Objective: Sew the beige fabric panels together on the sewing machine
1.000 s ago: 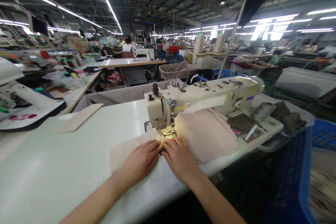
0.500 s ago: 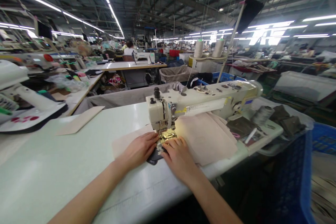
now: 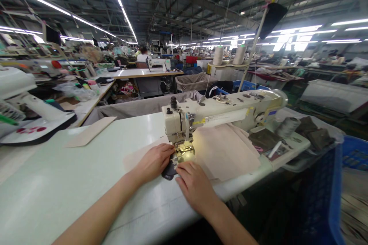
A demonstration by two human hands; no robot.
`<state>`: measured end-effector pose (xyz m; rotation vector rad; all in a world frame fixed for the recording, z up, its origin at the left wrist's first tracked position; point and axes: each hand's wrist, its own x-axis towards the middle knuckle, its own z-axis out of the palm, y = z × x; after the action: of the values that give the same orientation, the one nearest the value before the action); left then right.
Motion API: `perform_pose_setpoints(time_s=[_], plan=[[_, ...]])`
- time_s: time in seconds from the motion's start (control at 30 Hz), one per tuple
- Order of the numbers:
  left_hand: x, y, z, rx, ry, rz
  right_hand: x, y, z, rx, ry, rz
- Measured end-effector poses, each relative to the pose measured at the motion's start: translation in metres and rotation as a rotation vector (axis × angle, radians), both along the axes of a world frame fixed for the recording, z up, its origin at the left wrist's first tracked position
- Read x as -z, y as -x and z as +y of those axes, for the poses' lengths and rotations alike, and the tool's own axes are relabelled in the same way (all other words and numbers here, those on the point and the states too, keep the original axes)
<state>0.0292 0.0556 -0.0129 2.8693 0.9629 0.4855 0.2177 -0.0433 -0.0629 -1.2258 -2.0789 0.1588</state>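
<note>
- From the head view, we look down on a cream-coloured industrial sewing machine point(image 3: 230, 113) set into a long, pale green-white worktable point(image 3: 57, 164).
- Our left hand point(image 3: 153, 162) lies flat and relaxed, not clenched, its fingertips just beside the steel presser foot point(image 3: 186, 148), resting on a thin beige fabric piece point(image 3: 138, 159).
- Our right hand point(image 3: 195, 187) is open with its fingers slightly curved, just in front of the foot; it grasps nothing that we can see.
- A dark fabric piece point(image 3: 169, 171) lies between our hands, its far end running toward the foot.
- A stack of pale pink fabric pieces point(image 3: 225, 152) lies to the right of the foot, against our right hand's side.
- Further right, dark olive fabric pieces point(image 3: 266, 139) and a grey thread cone point(image 3: 288, 127) lie beside the machine.
- A tan flat piece point(image 3: 90, 131) lies on the table to the left.
</note>
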Motion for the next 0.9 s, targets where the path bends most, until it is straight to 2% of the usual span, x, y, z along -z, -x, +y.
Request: perform_pose_setpoints(time_s=[0.13,0.23,0.3,0.43,0.5,0.63,0.83,0.9], plan=[[-0.012,0.006,0.013,0.081,0.151,-0.028,-0.001,-0.005,0.001,0.005,-0.01,0.096],[-0.015,0.018,0.018,0.108,0.164,-0.055,-0.001,-0.011,0.001,0.036,-0.004,0.227],[-0.013,0.026,0.014,-0.04,0.088,0.027,0.0,-0.014,0.001,0.067,0.003,0.3],[-0.01,0.033,-0.015,-0.581,-0.013,0.369,0.001,-0.021,-0.002,0.121,0.0,0.381],[-0.009,0.031,-0.031,-0.707,-0.012,0.465,0.001,-0.023,-0.004,0.116,0.01,0.384],[-0.011,0.027,-0.054,-0.736,-0.008,0.522,-0.004,-0.025,-0.007,0.066,0.031,0.311],[-0.019,0.021,-0.065,-0.79,-0.002,0.546,-0.011,-0.025,-0.014,0.008,0.038,0.036],[-0.018,0.015,-0.068,-0.702,-0.036,0.498,-0.012,-0.025,-0.017,0.001,0.041,-0.042]])
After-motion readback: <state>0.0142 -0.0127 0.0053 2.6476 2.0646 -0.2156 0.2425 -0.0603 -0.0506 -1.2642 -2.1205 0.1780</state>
